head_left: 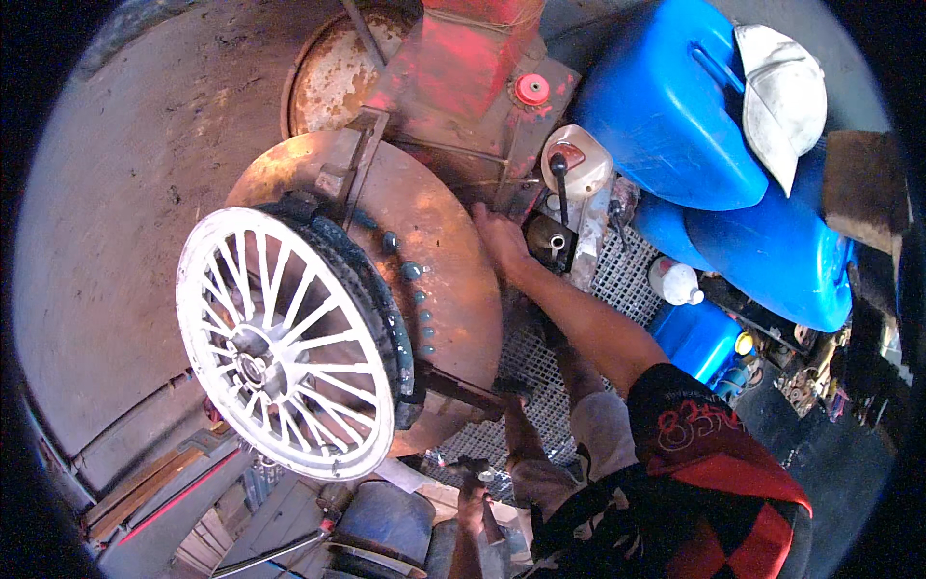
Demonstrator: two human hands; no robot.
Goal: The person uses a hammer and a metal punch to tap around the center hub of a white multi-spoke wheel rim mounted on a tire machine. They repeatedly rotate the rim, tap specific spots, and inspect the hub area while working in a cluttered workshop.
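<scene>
A white multi-spoke wheel (325,347) is mounted on edge in front of a large rusty round plate (453,261), with dark clamps at its rim. At the bottom of the view, my left hand (472,509) is closed round a hammer (493,526), its dark head near the plate's lower edge. My right arm reaches up past the plate. Beside the machine's body, near a black-knobbed lever (559,174), is my right hand (499,239); its fingertips are partly hidden, so their grip is unclear.
Blue plastic drums (666,106) crowd the right, with a white cap (783,92) on top and a white bottle (675,280) below. The red machine housing (463,58) stands behind the plate. Grating (622,265) covers the floor by my legs. A blue drum (386,521) stands lower left.
</scene>
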